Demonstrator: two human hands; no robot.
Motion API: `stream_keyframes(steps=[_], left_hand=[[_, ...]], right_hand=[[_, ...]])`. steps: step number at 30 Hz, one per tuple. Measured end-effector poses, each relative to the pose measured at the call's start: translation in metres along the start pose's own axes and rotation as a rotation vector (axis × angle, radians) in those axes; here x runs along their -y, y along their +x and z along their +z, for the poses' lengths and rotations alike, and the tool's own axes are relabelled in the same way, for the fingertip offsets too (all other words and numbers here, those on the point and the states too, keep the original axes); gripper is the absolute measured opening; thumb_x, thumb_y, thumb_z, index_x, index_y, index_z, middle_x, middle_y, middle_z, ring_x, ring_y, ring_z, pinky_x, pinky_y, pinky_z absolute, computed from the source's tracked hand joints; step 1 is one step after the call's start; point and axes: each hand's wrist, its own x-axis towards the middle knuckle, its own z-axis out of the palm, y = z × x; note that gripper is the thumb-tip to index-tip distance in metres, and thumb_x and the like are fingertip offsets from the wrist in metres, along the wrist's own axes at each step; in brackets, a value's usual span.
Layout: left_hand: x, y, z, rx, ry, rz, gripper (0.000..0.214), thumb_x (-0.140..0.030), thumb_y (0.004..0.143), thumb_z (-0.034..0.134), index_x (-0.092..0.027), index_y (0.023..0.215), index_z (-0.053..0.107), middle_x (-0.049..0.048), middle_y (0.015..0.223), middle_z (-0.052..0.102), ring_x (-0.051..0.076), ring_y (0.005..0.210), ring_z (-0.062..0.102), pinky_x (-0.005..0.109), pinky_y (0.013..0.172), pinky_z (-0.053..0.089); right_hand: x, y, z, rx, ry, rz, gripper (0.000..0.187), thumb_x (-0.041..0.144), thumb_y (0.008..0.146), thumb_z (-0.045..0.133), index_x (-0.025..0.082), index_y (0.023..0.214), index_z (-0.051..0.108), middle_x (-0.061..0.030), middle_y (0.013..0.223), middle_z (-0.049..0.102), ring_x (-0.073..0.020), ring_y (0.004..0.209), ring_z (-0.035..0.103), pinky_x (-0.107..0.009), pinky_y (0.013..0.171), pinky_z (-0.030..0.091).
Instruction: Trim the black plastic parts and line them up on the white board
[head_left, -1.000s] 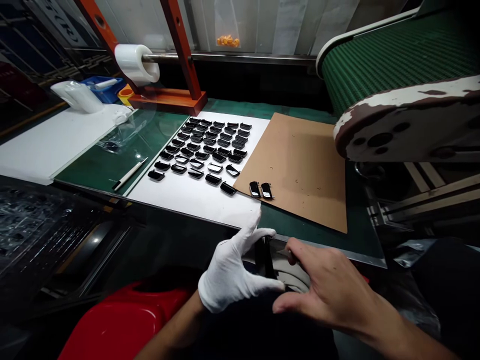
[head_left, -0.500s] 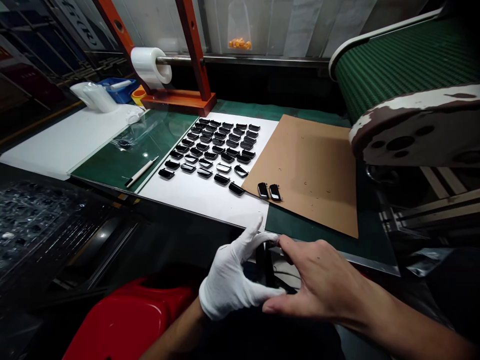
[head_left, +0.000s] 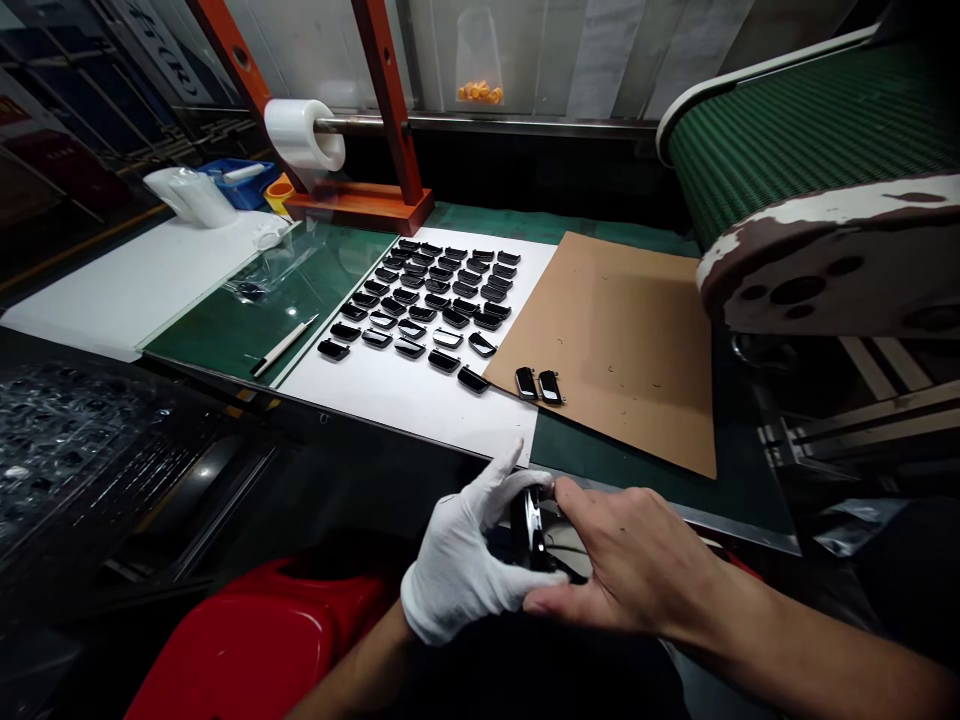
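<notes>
My left hand (head_left: 465, 560), in a white glove, pinches a small glossy black plastic part (head_left: 528, 528) between thumb and fingers, just below the table's front edge. My bare right hand (head_left: 630, 560) is closed against the same part from the right, its fingertips on the part's top and bottom. On a white sheet (head_left: 405, 395) lie several rows of similar black parts (head_left: 431, 295). Two more black parts (head_left: 538, 384) rest at the near edge of a brown cardboard sheet (head_left: 622, 340).
A green conveyor belt on a worn roller (head_left: 817, 190) juts in at the right. An orange stand holding a roll of clear film (head_left: 304, 130) is at the back. A white pen-like tool (head_left: 283, 344) lies on the green mat. A red seat (head_left: 255, 640) is at bottom left.
The black part has turned in my hands, so its glossy face shows instead of its thin edge. My right hand has closed in tighter against it. The view shifted slightly.
</notes>
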Motion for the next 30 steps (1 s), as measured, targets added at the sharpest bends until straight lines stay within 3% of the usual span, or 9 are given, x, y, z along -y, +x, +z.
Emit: stream_keyframes(steps=[12,22,30], left_hand=[[0.004,-0.002,0.005,-0.043,-0.039,-0.021,0.092,-0.016,0.057,0.085,-0.025,0.137,0.041,0.0054,0.116,0.065,0.024,0.107,0.062,0.031,0.1,0.047],[0.002,-0.001,0.006,-0.071,-0.013,-0.073,0.089,-0.022,0.057,0.085,-0.015,0.136,0.043,0.0121,0.116,0.065,0.028,0.106,0.062,0.038,0.101,0.046],[0.002,-0.001,0.006,-0.079,-0.001,-0.082,0.082,-0.022,0.057,0.085,-0.017,0.131,0.05,0.0115,0.116,0.065,0.029,0.107,0.061,0.039,0.102,0.045]], right_hand=[[-0.006,0.0,0.008,-0.071,-0.056,-0.043,0.088,0.089,0.066,0.009,0.016,0.088,0.054,-0.0077,0.068,0.067,-0.0305,0.062,0.065,-0.032,0.049,0.018],[-0.008,0.0,0.012,-0.212,-0.083,-0.123,0.083,0.083,0.073,0.011,0.015,0.082,0.057,-0.0058,0.061,0.066,-0.0233,0.052,0.064,-0.031,0.046,0.02],[-0.01,0.001,0.015,-0.306,-0.103,-0.155,0.08,0.08,0.076,0.009,0.016,0.077,0.056,-0.0044,0.057,0.065,-0.0202,0.047,0.062,-0.03,0.045,0.018]])
